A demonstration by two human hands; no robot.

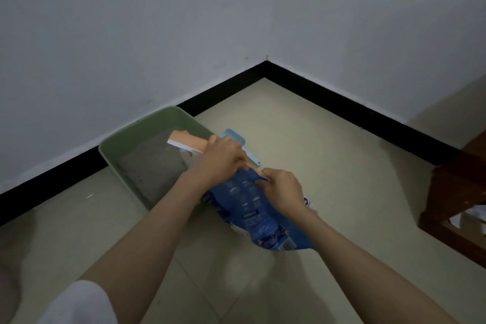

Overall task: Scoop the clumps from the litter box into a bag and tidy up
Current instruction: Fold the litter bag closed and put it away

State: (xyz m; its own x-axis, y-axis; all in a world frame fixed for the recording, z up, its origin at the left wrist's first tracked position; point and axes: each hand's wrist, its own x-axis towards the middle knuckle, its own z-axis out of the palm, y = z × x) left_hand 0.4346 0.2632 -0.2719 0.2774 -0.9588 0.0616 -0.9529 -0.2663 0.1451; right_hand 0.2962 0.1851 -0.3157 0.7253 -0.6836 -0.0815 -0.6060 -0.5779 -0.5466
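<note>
Both my hands are on the blue bag (259, 214) at centre frame. My left hand (219, 156) has its fingers curled round the bag's orange top edge, gripping it over the near corner of the green litter box (126, 139). My right hand (282, 189) pinches that same orange edge, just lower right of the left. The bag slants from the box rim down to the tiled floor (315, 144). Grey litter (151, 166) fills the box, left of centre against the black skirting. A light blue scoop (236, 139) lies on the floor just beyond my left hand.
</note>
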